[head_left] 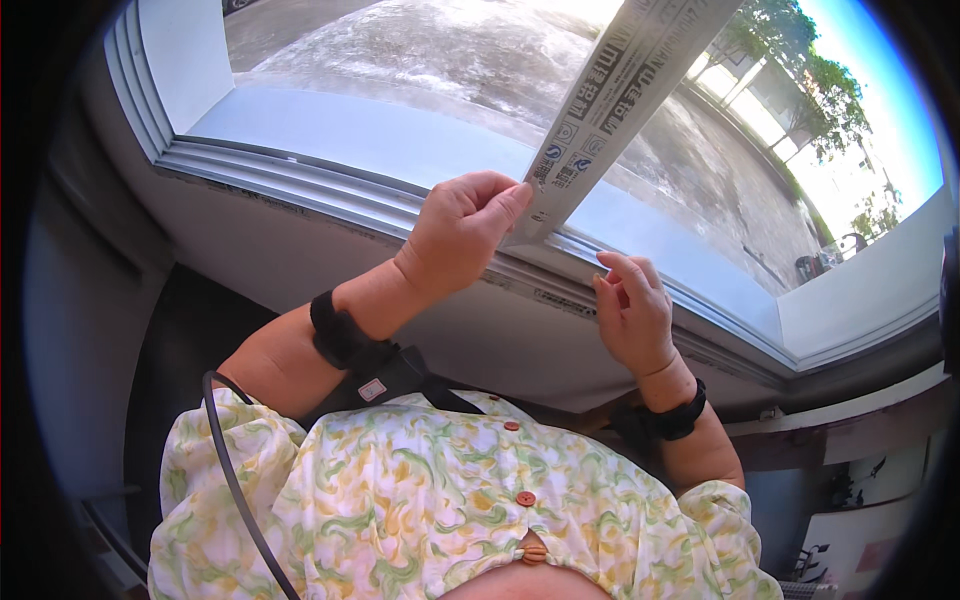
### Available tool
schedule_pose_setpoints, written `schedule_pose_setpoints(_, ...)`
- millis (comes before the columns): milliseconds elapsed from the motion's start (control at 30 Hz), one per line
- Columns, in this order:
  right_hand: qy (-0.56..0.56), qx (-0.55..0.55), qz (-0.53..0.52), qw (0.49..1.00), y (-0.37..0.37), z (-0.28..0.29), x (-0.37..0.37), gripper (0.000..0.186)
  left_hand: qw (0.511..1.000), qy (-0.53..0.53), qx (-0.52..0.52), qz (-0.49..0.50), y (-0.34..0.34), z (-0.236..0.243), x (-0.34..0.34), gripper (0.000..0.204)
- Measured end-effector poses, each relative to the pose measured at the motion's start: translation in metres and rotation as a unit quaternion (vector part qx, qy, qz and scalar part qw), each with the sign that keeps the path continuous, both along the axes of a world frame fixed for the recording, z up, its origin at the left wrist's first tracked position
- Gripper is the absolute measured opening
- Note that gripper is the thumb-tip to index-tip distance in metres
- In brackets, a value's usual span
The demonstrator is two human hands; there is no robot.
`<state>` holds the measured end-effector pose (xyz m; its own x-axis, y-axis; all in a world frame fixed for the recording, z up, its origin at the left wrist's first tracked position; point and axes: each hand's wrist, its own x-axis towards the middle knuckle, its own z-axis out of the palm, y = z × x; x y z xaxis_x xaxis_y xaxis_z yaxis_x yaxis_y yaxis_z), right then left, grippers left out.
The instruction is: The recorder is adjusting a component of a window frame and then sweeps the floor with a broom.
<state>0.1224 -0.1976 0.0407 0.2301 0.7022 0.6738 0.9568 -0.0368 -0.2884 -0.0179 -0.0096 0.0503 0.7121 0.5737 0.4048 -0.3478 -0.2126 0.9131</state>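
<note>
A window frame upright (592, 117) with protective film printed in dark lettering runs diagonally from the top of the head view down to the sill. My left hand (461, 228) grips the left edge of this upright near its foot, thumb and fingers closed on it. To its right, my right hand (630, 312) has loosely bent fingers spread apart, the index fingertip at the edge of the lower rail (690, 313) of the window. Metal sliding tracks (280, 184) run along the sill beneath both panes. I cannot tell how firmly the right fingertips touch the rail.
The white wall below the sill (420, 340) is just beyond my forearms. White side jambs (178, 60) frame the window. Outside are a concrete yard (350, 60), trees (820, 105) and a building. At the lower right are pale furniture pieces (850, 540) indoors.
</note>
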Motion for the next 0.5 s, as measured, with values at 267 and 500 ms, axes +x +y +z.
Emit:
schedule_pose_setpoints(267,-0.041,0.051,0.024,0.998,-0.021,-0.033,0.03,0.026,0.964,0.137,-0.223,-0.039,-0.016,0.048,-0.003,0.032)
schedule_pose_setpoints(500,-0.086,0.085,0.084,0.989,-0.026,-0.048,0.04,0.028,0.936,0.163,-0.307,0.05,-0.026,0.057,0.003,0.023)
